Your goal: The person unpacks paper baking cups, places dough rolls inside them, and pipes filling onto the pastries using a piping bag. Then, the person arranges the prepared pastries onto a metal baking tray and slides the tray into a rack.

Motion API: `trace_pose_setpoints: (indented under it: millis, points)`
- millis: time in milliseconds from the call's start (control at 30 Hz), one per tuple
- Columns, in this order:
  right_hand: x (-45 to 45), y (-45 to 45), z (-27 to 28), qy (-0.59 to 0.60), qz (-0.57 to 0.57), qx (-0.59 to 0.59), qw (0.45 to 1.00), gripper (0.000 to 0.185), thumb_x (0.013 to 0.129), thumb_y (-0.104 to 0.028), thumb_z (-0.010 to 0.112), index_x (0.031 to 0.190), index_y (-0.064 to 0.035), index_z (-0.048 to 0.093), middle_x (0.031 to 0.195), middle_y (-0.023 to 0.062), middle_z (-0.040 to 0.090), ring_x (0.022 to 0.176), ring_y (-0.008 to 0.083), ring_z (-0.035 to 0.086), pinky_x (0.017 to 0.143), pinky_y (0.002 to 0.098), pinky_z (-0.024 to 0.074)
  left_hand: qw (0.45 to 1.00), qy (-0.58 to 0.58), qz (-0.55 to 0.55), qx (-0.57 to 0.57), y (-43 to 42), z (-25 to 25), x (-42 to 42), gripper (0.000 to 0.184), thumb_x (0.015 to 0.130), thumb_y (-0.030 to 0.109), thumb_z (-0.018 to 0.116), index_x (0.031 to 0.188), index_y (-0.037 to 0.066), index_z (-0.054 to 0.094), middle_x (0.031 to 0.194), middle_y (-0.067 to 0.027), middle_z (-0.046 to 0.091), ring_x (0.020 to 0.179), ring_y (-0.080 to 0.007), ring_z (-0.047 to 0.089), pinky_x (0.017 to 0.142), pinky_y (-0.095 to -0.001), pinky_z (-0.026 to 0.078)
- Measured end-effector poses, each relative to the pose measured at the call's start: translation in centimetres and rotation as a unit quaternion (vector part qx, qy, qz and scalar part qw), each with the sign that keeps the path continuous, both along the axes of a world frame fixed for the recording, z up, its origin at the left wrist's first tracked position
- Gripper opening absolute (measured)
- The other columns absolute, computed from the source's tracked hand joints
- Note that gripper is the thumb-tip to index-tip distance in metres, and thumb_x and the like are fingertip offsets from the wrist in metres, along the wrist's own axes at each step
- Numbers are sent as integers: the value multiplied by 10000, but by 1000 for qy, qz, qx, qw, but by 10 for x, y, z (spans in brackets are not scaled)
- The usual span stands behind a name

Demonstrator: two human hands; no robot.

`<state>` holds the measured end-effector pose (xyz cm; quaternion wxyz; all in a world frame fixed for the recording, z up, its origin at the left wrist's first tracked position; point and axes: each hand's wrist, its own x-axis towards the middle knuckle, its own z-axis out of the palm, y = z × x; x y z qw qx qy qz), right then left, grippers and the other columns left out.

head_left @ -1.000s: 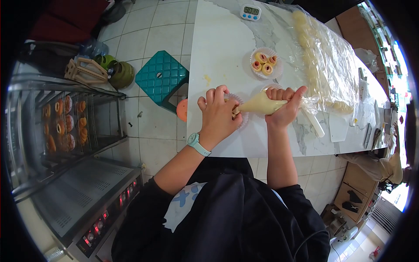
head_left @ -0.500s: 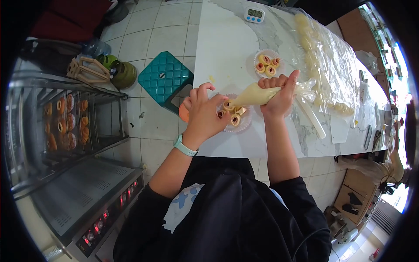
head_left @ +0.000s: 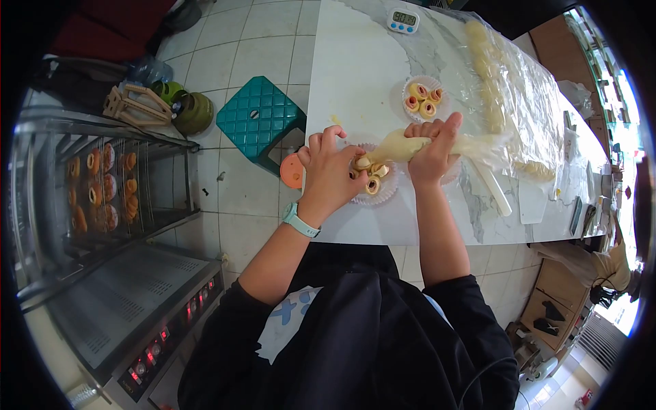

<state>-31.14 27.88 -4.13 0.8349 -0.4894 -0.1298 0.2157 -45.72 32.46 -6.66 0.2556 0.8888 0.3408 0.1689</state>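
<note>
My right hand (head_left: pixel 434 152) is wrapped round a piping bag (head_left: pixel 396 147) of pale yellow filling. The bag's tip points left, down to the rolled dough pieces (head_left: pixel 372 184) in a white paper cup (head_left: pixel 377 197). At the left of that cup, my left hand (head_left: pixel 331 167) has its fingers apart and curved, with fingertips at the rolls; it partly hides them. Farther up the marble table (head_left: pixel 355 68) is a second paper cup (head_left: pixel 406 91) with rolls showing pink filling (head_left: pixel 428 109). Part of another paper cup (head_left: pixel 451 171) shows behind my right wrist.
Clear plastic covers dough pieces (head_left: pixel 486 75) on the table's right side. A white rod (head_left: pixel 493 190) and a white scraper (head_left: pixel 531 203) lie nearby. A timer (head_left: pixel 403 21) stands at the top. Left are a green stool (head_left: pixel 260 117), an orange round object (head_left: pixel 292 171) and a rack of baked goods (head_left: pixel 102 184).
My left hand first drew back from the rolls, then came back to them. The bag's tip lifted off and is now down at the rolls again.
</note>
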Motion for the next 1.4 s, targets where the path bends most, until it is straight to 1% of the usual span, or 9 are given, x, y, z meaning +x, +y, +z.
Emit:
trace_pose_setpoints:
  millis: [67,167,267,367,433,533,733,1167,1400]
  points:
    - [-4,-3,9,-129,-44,52,989,531,945,-423,400,529,-148,221,461,-31,174,423,123,165,461,303,277,1000,-10,6,-2,-2,2,-1,350,592,232,750,929,188,666,1136,-48,412,1097,-267,328,872,-431,227]
    - [18,-21,29,-16,53,173,983,469,958,-380,386,569,-128,320,511,-18,290,471,126,263,541,307,348,999,-37,12,1,-3,11,-13,366,599,240,751,948,188,651,1135,-53,408,1098,-267,328,874,-429,227]
    - [24,-16,48,43,32,73,996,428,955,-411,385,693,-75,426,661,13,415,639,167,411,705,339,406,999,-41,-8,1,-3,17,-31,374,598,247,757,948,181,641,1143,-59,404,1100,-270,329,868,-425,230]
    - [6,-7,69,-18,94,31,995,400,949,-427,386,782,-71,456,753,21,434,749,156,413,804,340,391,1000,-23,-12,5,-5,12,-35,363,587,249,763,921,173,641,1149,-65,406,1093,-275,339,855,-423,237]
    - [5,-2,62,-36,132,15,990,410,941,-451,380,750,-91,420,640,-7,357,635,135,385,805,344,403,1000,-19,-4,15,-8,6,-33,351,580,249,766,898,169,643,1148,-67,411,1084,-279,348,847,-423,242]
    - [-3,3,54,131,137,3,982,482,926,-513,368,643,-129,298,517,-40,199,472,100,239,603,291,371,999,-14,21,41,-13,3,-28,339,557,239,768,862,150,649,1137,-77,424,1062,-284,368,831,-427,254]
    - [-14,3,33,102,111,-20,988,560,910,-559,369,569,-150,196,483,-57,125,439,99,121,461,269,210,999,-2,37,7,-16,0,-25,321,535,211,760,819,104,656,1128,-70,435,1056,-272,380,822,-431,265]
    - [-13,-4,12,103,68,-20,992,537,937,-495,372,570,-152,184,487,-55,127,443,96,90,438,272,177,999,-5,51,1,-17,-6,-25,293,553,210,745,820,117,666,1126,-54,431,1064,-264,365,844,-419,258]
    - [-20,-26,17,-52,110,61,991,496,965,-409,335,578,-126,205,482,-47,140,438,90,98,437,281,187,999,14,37,-4,-18,-3,-26,407,548,250,765,916,121,648,1155,-62,415,1078,-271,358,853,-425,252]
